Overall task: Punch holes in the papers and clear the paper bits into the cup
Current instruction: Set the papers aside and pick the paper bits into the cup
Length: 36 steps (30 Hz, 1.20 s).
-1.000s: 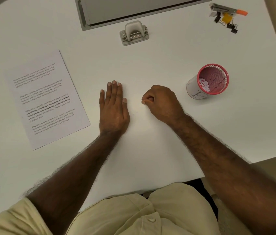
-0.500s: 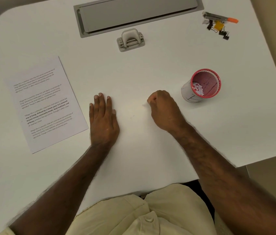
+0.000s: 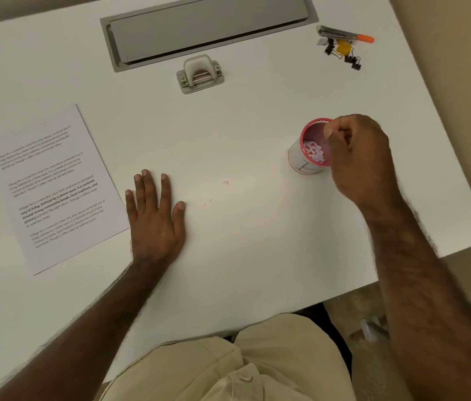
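Over the cup (image 3: 312, 149), right of centre on the desk (image 3: 257, 241): right hand (image 3: 358, 160), fingers curled, thumb and forefinger tips pressed together above the cup's mouth; whether that grip holds a paper bit cannot be told. Forearm runs back to the lower right corner, across the desk's near edge.

Cup: red mesh, white wall, upright, white bits (image 3: 314, 150) heaped inside; its right side hidden by the hand.

Left hand (image 3: 156, 218): flat on the desk, palm down, fingers straight and spread, grip released, holding nothing. It lies just beside the lower right corner of the paper (image 3: 55, 186).

Loose bits (image 3: 225, 182): a few small ones on the bare desk between the two hands, apart from both.

Paper: one printed sheet, tilted, at left.

Punch (image 3: 201, 74): at the far side, just before a grey hatch (image 3: 208, 27).

Clips (image 3: 344, 50): far right corner, with an orange-tipped tool.

Open room: bare desk surface between hands and punch; desk edge near, at right of the cup.
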Each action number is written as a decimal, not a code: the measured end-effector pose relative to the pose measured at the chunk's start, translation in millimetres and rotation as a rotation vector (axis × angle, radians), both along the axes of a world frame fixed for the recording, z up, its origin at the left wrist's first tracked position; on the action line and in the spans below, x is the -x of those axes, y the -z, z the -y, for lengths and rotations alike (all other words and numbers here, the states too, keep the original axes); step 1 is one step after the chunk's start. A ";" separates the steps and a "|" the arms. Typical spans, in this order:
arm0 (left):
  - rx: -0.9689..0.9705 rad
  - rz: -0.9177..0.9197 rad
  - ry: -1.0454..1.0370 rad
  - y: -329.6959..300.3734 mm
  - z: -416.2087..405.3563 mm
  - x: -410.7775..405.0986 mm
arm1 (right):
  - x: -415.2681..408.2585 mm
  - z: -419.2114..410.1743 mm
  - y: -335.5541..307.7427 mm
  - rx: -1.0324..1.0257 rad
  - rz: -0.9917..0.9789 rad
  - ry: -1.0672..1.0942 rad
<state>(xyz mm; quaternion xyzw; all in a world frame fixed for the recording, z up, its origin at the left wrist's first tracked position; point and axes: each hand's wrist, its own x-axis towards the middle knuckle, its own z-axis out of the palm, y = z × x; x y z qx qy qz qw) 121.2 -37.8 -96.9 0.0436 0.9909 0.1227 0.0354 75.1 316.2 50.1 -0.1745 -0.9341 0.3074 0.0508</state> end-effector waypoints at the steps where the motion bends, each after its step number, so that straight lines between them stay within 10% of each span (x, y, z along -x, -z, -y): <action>1: 0.002 -0.003 0.000 0.8 -0.1 -0.1 | 1.3 -4.8 0.5 -0.026 0.014 -0.009; 27: -0.028 -0.073 -0.016 6.7 -0.6 0.0 | -3.8 11.5 -8.1 0.018 -0.102 0.060; 36: -0.032 -0.102 -0.016 6.8 -1.0 0.2 | -0.4 90.1 32.4 -0.051 0.077 -0.505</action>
